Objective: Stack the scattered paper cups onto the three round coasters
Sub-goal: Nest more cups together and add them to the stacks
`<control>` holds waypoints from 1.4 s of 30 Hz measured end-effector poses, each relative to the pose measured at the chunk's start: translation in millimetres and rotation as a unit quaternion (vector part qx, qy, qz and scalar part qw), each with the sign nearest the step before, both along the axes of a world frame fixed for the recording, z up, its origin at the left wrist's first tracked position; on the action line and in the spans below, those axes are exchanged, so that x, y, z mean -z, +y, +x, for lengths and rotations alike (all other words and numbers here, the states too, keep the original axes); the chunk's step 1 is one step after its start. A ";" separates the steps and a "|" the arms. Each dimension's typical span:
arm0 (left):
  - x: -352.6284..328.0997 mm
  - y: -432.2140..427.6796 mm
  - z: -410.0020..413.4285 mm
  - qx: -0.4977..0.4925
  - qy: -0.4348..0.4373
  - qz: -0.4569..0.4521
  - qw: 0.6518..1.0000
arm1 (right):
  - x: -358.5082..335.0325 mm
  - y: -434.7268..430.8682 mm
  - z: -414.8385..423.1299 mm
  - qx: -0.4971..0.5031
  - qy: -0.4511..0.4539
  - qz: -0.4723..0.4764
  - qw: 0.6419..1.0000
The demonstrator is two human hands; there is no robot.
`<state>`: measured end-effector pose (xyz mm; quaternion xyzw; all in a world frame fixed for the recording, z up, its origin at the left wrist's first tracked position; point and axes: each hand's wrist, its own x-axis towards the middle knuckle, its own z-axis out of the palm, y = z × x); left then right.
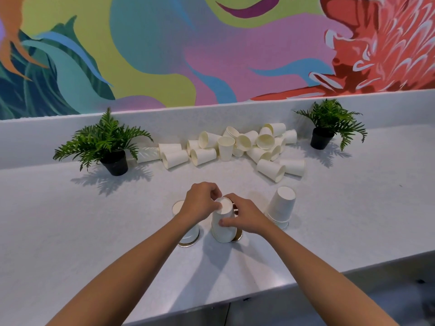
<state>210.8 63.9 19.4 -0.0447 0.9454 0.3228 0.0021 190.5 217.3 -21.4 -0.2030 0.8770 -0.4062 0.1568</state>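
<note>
The left hand [202, 201] curls over the base of the upturned cup [223, 225] on the middle coaster [239, 236], and the right hand [247, 217] pinches its side. Paper cups are light and thin (easily crushed, I judge), so grip gently near the stiffer base or rim. Loose cups [235, 147] lie heaped well behind.
</note>
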 end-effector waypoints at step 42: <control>39.9 -64.7 -203.2 -0.038 -0.018 -0.280 0.959 | 10.5 39.4 -237.6 0.070 -0.063 0.442 0.892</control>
